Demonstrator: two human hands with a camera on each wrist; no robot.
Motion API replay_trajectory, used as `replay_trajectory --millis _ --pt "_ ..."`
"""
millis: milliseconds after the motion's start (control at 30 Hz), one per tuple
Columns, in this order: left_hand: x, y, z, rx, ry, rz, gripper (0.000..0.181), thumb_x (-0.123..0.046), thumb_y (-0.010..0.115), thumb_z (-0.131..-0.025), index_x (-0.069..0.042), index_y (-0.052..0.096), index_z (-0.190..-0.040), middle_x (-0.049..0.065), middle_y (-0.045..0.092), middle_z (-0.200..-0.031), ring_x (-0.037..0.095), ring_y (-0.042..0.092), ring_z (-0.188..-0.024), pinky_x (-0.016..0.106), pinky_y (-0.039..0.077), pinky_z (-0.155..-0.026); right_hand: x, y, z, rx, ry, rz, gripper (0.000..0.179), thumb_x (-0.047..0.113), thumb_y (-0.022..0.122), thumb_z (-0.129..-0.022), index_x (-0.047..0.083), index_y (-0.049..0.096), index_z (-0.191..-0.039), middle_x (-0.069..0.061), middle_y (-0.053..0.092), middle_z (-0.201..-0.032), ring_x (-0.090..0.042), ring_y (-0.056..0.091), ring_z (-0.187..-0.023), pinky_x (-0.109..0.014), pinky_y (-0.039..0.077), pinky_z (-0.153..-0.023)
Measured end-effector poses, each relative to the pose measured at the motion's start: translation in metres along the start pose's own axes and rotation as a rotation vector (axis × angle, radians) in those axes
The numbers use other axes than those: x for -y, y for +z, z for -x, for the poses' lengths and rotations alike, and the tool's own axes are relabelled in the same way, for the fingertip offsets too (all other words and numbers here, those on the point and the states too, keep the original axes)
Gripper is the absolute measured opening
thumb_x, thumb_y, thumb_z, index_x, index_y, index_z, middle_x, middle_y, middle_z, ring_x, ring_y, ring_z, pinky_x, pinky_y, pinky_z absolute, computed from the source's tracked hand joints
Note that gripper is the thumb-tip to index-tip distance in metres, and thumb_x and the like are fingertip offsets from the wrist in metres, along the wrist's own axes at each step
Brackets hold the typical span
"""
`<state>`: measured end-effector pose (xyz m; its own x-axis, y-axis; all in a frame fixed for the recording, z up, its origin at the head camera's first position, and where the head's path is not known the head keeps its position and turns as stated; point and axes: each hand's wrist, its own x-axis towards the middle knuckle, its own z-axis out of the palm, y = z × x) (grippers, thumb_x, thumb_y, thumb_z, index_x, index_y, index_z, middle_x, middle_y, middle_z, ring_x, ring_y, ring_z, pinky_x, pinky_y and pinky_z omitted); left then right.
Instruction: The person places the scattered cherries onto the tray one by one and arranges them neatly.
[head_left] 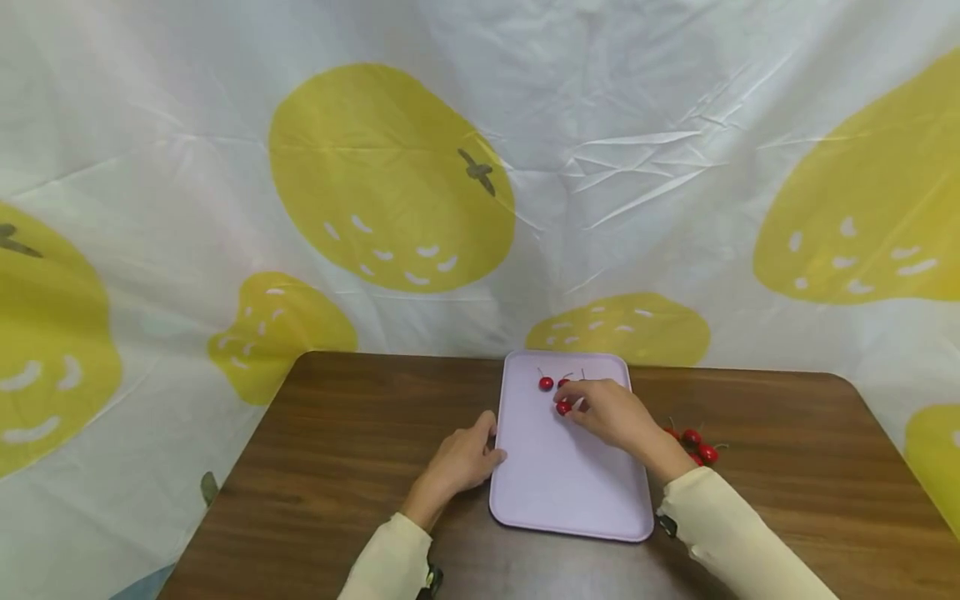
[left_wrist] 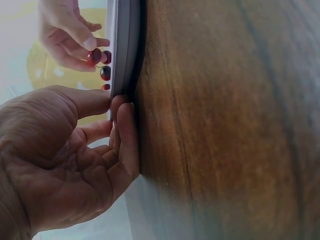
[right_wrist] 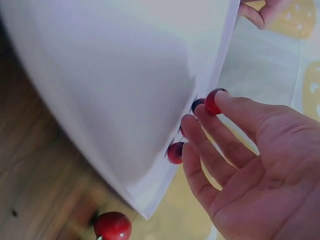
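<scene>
Right hand (head_left: 609,410) pinches red cherry (head_left: 563,408) between thumb and fingertips over far part of lilac tray (head_left: 566,492); whether cherry touches tray, cannot tell. Left hand (head_left: 459,460), fingers curled, holds tray's left rim, thumb on top. More cherries (head_left: 546,383) sit at tray's far end. Cherry cluster (head_left: 707,453) lies on brown wood-grain surface (head_left: 375,442), right of tray. Fruit-print cloth (head_left: 637,225) hangs behind.

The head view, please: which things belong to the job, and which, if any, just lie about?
Likely in the job:
right hand, pinching a red cherry
left hand, touching the lilac tray
other cherries

Background only:
wooden table
fruit-print cloth
</scene>
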<state>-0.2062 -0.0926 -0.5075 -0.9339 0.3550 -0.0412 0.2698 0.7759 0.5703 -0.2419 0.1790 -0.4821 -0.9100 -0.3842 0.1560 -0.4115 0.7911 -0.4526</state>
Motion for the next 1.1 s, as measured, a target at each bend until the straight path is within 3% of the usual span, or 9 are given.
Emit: replay_trajectory --millis 233,333,533,867,1100 --pt "0.009 0.005 -0.002 -0.048 0.060 -0.002 0.025 -0.023 0.071 -0.097 -0.015 0.051 -0.109 -0.001 0.062 -0.073 0.015 0.054 -0.062 0.034 0.041 -0.057 0.006 0.005 -0.007 0.052 -0.031 0.011 0.021 0.004 0.080 -0.088 0.015 0.078 -0.106 0.000 0.079 -0.093 -0.018 0.074 -0.088 -0.039 0.057 -0.079" --pt "0.023 0.017 -0.009 -0.067 0.084 -0.010 0.027 -0.027 0.071 -0.096 -0.017 0.050 -0.110 -0.003 0.061 -0.072 0.014 0.053 -0.061 0.034 0.040 -0.056 0.009 0.007 -0.009 0.057 -0.042 0.021 0.021 0.004 0.081 -0.087 0.015 0.079 -0.105 0.000 0.079 -0.091 -0.017 0.074 -0.088 -0.039 0.056 -0.078" --pt "0.043 0.038 -0.025 -0.067 0.050 -0.049 0.030 -0.033 0.073 -0.094 -0.022 0.050 -0.108 -0.009 0.059 -0.070 0.011 0.053 -0.058 0.031 0.039 -0.054 0.014 0.011 -0.012 0.060 -0.039 0.058 0.022 0.004 0.081 -0.086 0.016 0.079 -0.104 0.002 0.079 -0.092 -0.017 0.073 -0.088 -0.042 0.057 -0.080" --pt "0.040 0.035 -0.024 -0.060 0.024 -0.018 0.029 -0.031 0.073 -0.093 -0.021 0.049 -0.107 -0.010 0.056 -0.068 0.011 0.052 -0.057 0.030 0.040 -0.054 0.023 0.017 -0.015 0.042 -0.067 0.165 0.021 0.005 0.084 -0.085 0.018 0.080 -0.101 0.004 0.079 -0.093 -0.021 0.073 -0.092 -0.046 0.059 -0.084" --pt "0.036 0.030 -0.020 -0.057 0.012 -0.023 0.028 -0.032 0.073 -0.095 -0.022 0.050 -0.108 -0.010 0.058 -0.069 0.011 0.053 -0.058 0.030 0.040 -0.055 0.025 0.016 -0.014 0.036 -0.071 0.169 0.020 0.005 0.083 -0.086 0.017 0.081 -0.102 0.003 0.079 -0.094 -0.020 0.073 -0.093 -0.046 0.059 -0.087"
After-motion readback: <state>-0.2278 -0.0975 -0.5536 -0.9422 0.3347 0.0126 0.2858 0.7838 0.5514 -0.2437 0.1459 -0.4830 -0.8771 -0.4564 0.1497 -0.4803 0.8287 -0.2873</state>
